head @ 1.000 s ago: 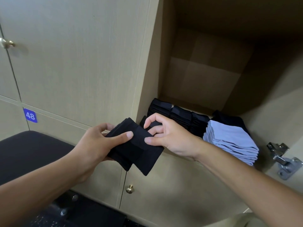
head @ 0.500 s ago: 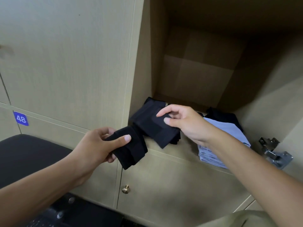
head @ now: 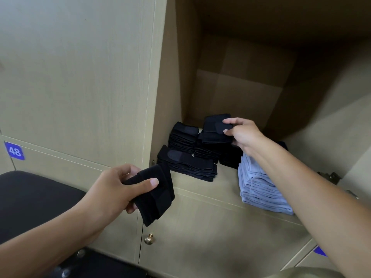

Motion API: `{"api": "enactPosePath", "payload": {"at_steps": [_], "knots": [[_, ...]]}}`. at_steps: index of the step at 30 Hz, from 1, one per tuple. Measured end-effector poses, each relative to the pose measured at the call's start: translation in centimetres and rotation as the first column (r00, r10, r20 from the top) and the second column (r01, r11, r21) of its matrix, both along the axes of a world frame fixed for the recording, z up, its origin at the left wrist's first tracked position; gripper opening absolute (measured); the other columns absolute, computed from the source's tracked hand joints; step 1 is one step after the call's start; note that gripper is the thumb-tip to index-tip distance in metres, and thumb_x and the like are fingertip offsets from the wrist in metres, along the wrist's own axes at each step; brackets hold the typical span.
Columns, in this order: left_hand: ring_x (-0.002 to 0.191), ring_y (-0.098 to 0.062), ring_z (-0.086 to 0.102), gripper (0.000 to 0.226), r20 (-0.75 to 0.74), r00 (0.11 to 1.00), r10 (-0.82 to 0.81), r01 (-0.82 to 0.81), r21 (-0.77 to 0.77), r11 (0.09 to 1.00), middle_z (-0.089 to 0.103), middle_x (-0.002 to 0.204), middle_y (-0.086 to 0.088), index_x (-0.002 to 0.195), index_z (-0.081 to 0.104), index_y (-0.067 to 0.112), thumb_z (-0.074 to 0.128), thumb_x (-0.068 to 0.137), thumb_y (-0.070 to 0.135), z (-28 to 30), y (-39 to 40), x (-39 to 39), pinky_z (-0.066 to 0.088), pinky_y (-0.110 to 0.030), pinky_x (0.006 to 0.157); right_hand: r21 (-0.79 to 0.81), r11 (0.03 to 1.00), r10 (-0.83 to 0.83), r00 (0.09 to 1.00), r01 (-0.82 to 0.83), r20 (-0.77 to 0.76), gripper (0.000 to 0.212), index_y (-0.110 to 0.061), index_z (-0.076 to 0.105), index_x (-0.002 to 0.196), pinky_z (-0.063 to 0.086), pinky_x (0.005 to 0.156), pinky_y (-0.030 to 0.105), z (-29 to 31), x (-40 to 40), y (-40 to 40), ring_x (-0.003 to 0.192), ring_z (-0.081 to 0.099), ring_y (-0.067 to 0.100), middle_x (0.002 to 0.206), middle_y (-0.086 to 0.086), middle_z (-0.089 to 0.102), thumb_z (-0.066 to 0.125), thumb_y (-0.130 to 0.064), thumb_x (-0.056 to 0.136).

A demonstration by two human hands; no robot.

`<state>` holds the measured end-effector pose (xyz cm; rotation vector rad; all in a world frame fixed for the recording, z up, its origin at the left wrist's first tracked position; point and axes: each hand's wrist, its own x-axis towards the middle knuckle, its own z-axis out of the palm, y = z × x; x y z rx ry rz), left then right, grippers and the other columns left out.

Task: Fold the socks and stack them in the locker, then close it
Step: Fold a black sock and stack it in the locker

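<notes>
My left hand (head: 120, 189) grips a folded black sock (head: 155, 195) in front of the locker's lower edge. My right hand (head: 242, 133) reaches into the open locker (head: 200, 187) and pinches another folded black sock (head: 214, 127) on top of the middle black stack (head: 208, 149). A second black stack (head: 182, 137) stands to its left. In front of them lies a low black pile (head: 188, 165). A stack of light blue socks (head: 259, 189) sits at the right, partly behind my right forearm.
The locker's door hinge (head: 331, 176) shows at the right. A closed door with a brass knob (head: 149, 238) lies below the locker, and a blue label 48 (head: 14, 151) marks the left door. A black padded seat (head: 30, 199) is at the lower left.
My right hand has carried one black sock away from the left hand, into the locker and onto the middle black stack. The left hand stays put with the other sock.
</notes>
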<state>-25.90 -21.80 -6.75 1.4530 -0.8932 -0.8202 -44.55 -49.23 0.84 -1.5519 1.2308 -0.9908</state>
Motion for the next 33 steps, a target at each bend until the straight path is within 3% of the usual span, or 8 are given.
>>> {"api": "enactPosePath", "payload": {"at_steps": [6,10,16,20,24,29,33], "knots": [[0.045,-0.016,0.046,0.027,0.028,0.999,0.019,-0.019,0.006,1.000,0.058,0.058,-0.011,0.087,0.065,-0.002,0.080,0.083,0.020,-0.4,-0.4,0.2,0.040,-0.021,0.042,0.090,0.996,-0.025,0.998,0.030,-0.056,0.032,-0.019,0.072,0.093,0.059,0.085,0.034,-0.3,1.1,-1.2,0.112,0.065,0.028,0.122,0.015,0.067,0.069,0.012,0.085],[0.045,-0.017,0.046,0.026,0.044,0.999,0.014,-0.014,0.005,1.000,0.059,0.058,-0.012,0.085,0.065,-0.001,0.080,0.083,0.020,-0.6,-0.5,0.3,0.040,-0.021,0.041,0.093,0.995,-0.031,0.995,0.040,-0.097,0.032,-0.014,0.071,0.102,0.055,0.075,0.031,-0.3,1.8,-1.6,0.110,0.064,0.027,0.120,0.017,0.066,0.068,0.014,0.086],[0.050,-0.020,0.048,0.029,0.047,0.999,-0.002,0.001,0.013,1.000,0.059,0.061,-0.014,0.084,0.065,0.000,0.081,0.082,0.024,-0.9,-0.5,0.6,0.041,-0.023,0.044,-0.024,0.997,-0.078,0.932,0.074,-0.355,0.025,-0.010,0.072,0.108,0.053,0.101,0.035,-1.0,2.6,-2.3,0.113,0.065,0.029,0.119,0.014,0.068,0.074,0.003,0.087],[0.049,-0.017,0.048,0.029,0.032,0.999,0.000,-0.001,0.006,1.000,0.059,0.061,-0.011,0.084,0.065,0.000,0.080,0.082,0.026,-0.7,-0.3,0.6,0.041,-0.023,0.045,-0.112,0.993,-0.084,0.855,0.031,-0.512,0.024,-0.009,0.071,0.116,0.045,0.088,0.022,-1.4,2.7,-2.0,0.115,0.062,0.024,0.114,0.007,0.066,0.071,-0.005,0.092],[0.050,-0.016,0.049,0.028,0.023,1.000,0.004,-0.004,0.002,1.000,0.059,0.063,-0.010,0.085,0.064,0.000,0.078,0.086,0.025,-0.4,-0.1,0.5,0.042,-0.022,0.046,-0.151,0.988,-0.086,0.782,-0.010,-0.617,0.020,-0.009,0.072,0.114,0.047,0.092,0.025,-1.2,2.7,-1.4,0.115,0.063,0.026,0.123,0.011,0.068,0.060,-0.006,0.098],[0.053,-0.013,0.051,0.024,-0.018,1.000,0.003,-0.003,-0.009,1.000,0.062,0.065,-0.004,0.086,0.064,0.004,0.074,0.090,0.025,0.0,0.1,0.4,0.045,-0.023,0.050,-0.289,0.954,-0.112,0.795,-0.082,-0.596,0.010,-0.017,0.072,0.099,0.045,0.082,0.024,-1.0,2.7,1.0,0.100,0.062,0.024,0.110,0.007,0.068,0.067,-0.012,0.093],[0.053,-0.011,0.052,0.022,-0.073,0.997,-0.003,0.000,-0.035,0.999,0.062,0.067,-0.002,0.081,0.061,0.009,0.071,0.093,0.025,0.2,0.2,0.4,0.046,-0.025,0.052,-0.240,0.942,0.079,0.852,-0.233,-0.517,0.003,-0.022,0.073,0.089,0.048,0.073,0.026,-0.9,2.7,5.9,0.078,0.068,0.016,0.094,0.000,0.074,0.070,-0.022,0.090]]}}
